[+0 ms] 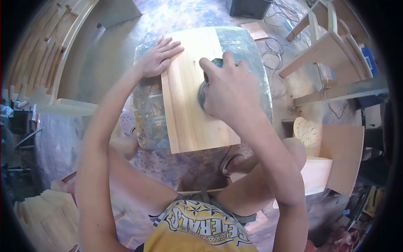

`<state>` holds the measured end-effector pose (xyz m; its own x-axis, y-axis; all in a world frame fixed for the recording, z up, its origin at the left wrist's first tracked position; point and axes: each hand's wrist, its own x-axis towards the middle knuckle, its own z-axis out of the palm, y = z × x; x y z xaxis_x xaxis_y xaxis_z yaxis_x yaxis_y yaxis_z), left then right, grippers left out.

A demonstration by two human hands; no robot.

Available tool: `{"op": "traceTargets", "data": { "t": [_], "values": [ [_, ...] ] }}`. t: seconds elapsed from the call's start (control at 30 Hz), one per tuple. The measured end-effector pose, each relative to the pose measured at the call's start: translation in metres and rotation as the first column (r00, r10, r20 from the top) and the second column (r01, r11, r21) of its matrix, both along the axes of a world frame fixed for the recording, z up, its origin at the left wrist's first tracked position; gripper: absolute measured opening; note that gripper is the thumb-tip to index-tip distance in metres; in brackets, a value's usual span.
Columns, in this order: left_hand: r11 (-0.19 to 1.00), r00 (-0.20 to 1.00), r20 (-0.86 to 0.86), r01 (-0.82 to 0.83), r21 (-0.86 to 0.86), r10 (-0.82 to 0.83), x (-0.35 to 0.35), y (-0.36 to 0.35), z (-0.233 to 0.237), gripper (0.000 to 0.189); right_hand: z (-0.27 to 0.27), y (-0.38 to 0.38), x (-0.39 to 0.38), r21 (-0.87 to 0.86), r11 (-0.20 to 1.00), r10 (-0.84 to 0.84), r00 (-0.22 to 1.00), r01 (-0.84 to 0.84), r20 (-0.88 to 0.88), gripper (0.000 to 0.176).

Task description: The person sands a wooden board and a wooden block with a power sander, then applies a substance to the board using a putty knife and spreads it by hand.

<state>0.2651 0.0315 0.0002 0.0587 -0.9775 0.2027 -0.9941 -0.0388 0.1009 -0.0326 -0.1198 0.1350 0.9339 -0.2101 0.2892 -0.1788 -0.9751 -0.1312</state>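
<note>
A pale wooden board [184,96] lies across a paint-stained low table [149,109], its near end jutting past the table's edge. My left hand [159,56] rests with fingers stretched over the board's far left edge. Wrapped around a round orbital sander [202,96] is my right hand [233,86], pressing down on the board's right side. Most of the sander is hidden under that hand; only its dark rim and a bit of its greenish top show.
Perforated sanding discs [305,133] sit at the right beside a wooden panel [346,155]. Stacked wooden pieces [37,59] fill a frame at the far left. More boards [48,218] lie at lower left. Cables [275,54] coil on the floor near a dark bin [249,7].
</note>
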Motion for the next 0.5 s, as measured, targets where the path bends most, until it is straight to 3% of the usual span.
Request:
{"op": "traceTargets", "data": {
  "t": [0.07, 0.17, 0.23, 0.33, 0.5],
  "values": [
    [0.999, 0.999, -0.037, -0.025, -0.037, 0.023, 0.004, 0.0, -0.005, 0.061, 0.007, 0.0, 0.018, 0.022, 0.999, -0.047, 0.992, 0.05, -0.121, 0.029],
    [0.99, 0.999, -0.003, -0.048, -0.132, 0.048, 0.009, -0.001, -0.017, 0.059, 0.005, 0.001, 0.05, -0.048, 0.999, -0.011, 0.992, 0.004, -0.128, 0.03],
    [0.968, 0.989, -0.136, 0.015, -0.251, -0.051, 0.015, -0.006, -0.023, 0.055, 0.007, 0.003, 0.072, -0.094, 0.995, 0.001, 0.989, -0.015, -0.15, 0.03],
    [0.963, 0.982, -0.182, -0.004, -0.27, -0.047, 0.023, -0.006, -0.027, 0.051, 0.011, 0.003, 0.098, -0.118, 0.992, 0.014, 0.984, -0.035, -0.175, 0.028],
    [0.944, 0.997, -0.072, -0.06, -0.325, 0.038, 0.04, -0.016, -0.034, 0.054, 0.01, -0.007, 0.134, -0.125, 0.991, 0.012, 0.982, -0.036, -0.189, 0.035]
  ]
}}
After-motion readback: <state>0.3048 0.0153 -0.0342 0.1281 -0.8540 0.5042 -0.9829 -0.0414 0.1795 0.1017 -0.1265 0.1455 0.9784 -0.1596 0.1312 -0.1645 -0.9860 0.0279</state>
